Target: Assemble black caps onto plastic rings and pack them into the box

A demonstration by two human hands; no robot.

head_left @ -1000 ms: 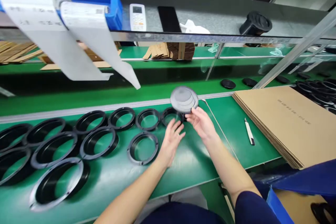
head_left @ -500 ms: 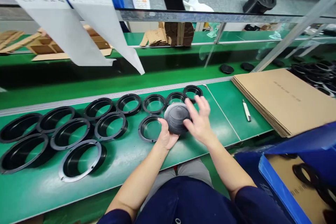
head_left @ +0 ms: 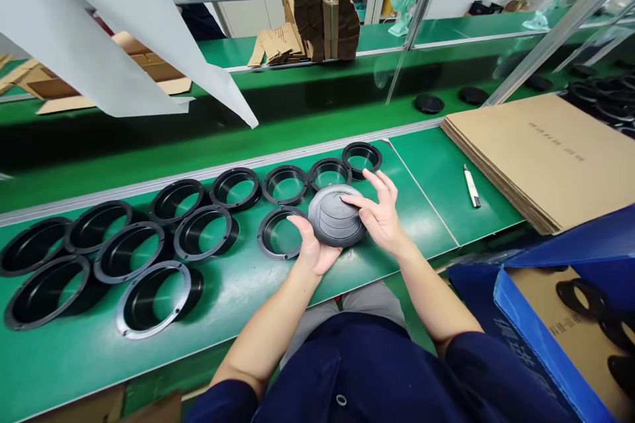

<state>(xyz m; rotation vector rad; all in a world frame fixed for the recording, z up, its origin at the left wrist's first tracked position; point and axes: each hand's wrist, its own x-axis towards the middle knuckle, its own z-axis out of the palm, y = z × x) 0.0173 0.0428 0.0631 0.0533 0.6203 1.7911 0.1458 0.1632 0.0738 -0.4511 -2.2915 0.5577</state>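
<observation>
Dark grey, round, domed plastic-looking cap (head_left: 335,219) rests in the left hand (head_left: 313,250), held over the glossy green tabletop (head_left: 238,297), just right of the nearest black flanged ring (head_left: 262,234) in this view. Left grip: hand cradles it from below and the side, thumb raised near the rim (how far the fingers wrap underneath is hidden). Right hand (head_left: 385,217) grips nothing; its index fingertip appears to touch the face, other fingers loosely spread.

Handling, judged: light, stiff, probably not fragile; smooth surface may slip somewhat. Best hold: opposite sides of the rim, clear of the curved face lines.

Orientation: lined face upward, exact tilt uncertain. Outline round, hence no long axis across it; the short central axis runs up through the face.
</observation>
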